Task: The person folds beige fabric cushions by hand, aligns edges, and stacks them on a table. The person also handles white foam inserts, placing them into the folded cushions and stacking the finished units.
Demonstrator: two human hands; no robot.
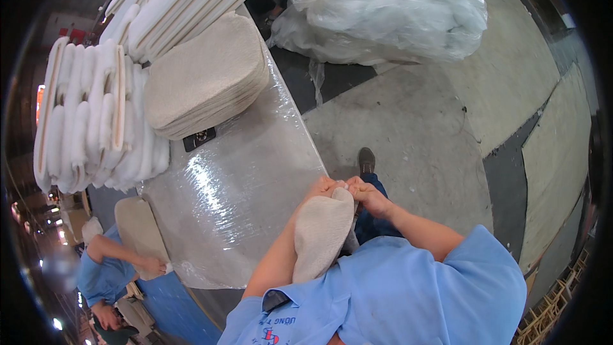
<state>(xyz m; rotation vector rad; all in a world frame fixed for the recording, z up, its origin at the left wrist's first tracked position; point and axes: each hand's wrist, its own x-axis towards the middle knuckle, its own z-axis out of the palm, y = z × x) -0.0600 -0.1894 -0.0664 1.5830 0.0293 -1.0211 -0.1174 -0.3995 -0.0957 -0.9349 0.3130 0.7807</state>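
A beige woven fabric pad (321, 233) with a rounded end hangs close in front of my body, beside the table corner. My left hand (324, 187) pinches its far end, with the forearm running along the pad's left side. Close against it, my right hand (370, 198) has its fingers closed on the same end from the right. The fingertips of both hands meet there, and the exact spot they grip is partly hidden. Part of the pad's lower side lies in shadow against my shirt.
A plastic-wrapped table (236, 198) bears a stack of beige pads (204, 76), a small black object (200, 139) and folded white padding (83, 115). A plastic-bagged white bundle (383, 13) lies beyond. At lower left, a co-worker's hand (152, 266) touches another beige pad (142, 233).
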